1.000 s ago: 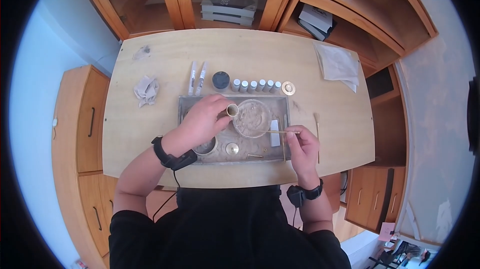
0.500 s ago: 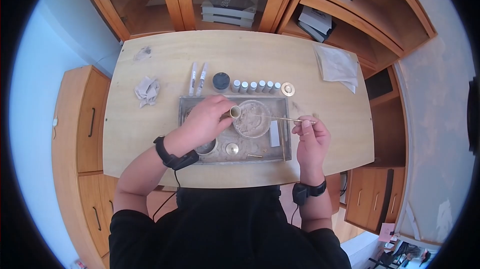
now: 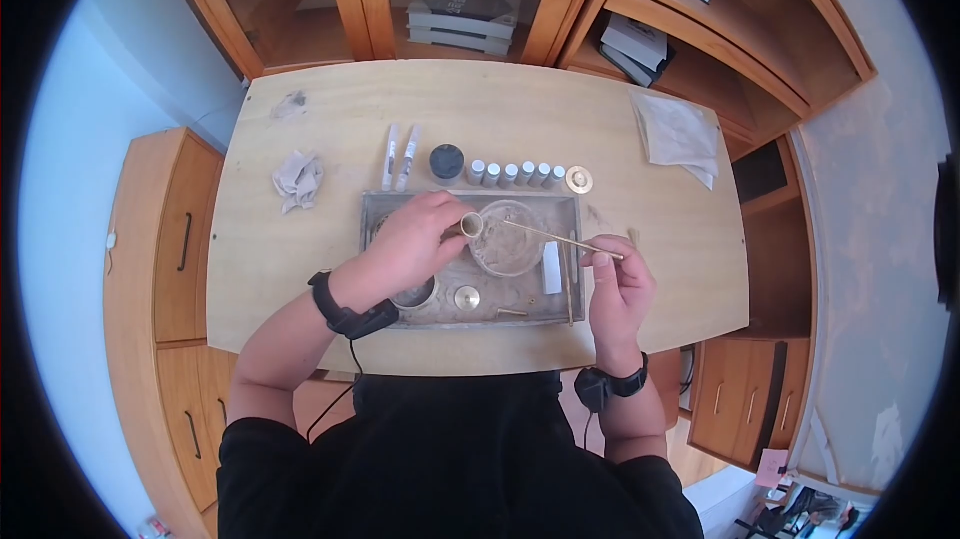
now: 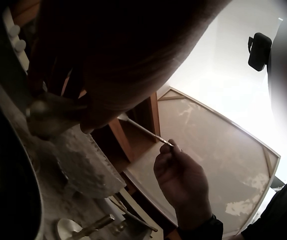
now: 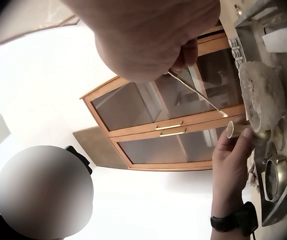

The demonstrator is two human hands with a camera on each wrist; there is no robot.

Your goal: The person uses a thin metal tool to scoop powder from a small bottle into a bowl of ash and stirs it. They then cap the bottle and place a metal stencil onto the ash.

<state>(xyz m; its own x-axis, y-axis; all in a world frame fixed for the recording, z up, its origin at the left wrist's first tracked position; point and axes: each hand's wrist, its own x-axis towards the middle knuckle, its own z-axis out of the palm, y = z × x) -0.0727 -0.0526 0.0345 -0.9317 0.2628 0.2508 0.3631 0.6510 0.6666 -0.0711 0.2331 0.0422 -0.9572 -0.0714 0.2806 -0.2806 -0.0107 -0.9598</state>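
Note:
My left hand [image 3: 405, 239] grips a small brass cup [image 3: 471, 225] by its side, its mouth tilted toward the right. Beside it stands a clear bowl [image 3: 541, 248] of grey ash-like powder. Between thumb and fingers, my right hand [image 3: 620, 289] pinches a thin brass stick [image 3: 560, 238] with a small flattened tip. This tip points left over the bowl, and in the right wrist view it appears close to the mouth of the cup [image 5: 231, 130]. Part of a round brass pot [image 5: 282, 180] shows below my left hand; the forearm and hand cover the rest in the head view.
A grey tray [image 3: 480, 321] holds the bowl, a brass lid [image 3: 467, 298], a white block [image 3: 552, 268] and brass rods [image 3: 569, 289]. Behind it stand a dark jar [image 3: 447, 162], several small vials [image 3: 510, 175] and a brass disc [image 3: 579, 179]. Crumpled tissue [image 3: 298, 182] lies left.
My right hand has moved up and slightly right, lifting the stick's tip from low over the bowl toward the cup's mouth. The left hand and cup have hardly moved.

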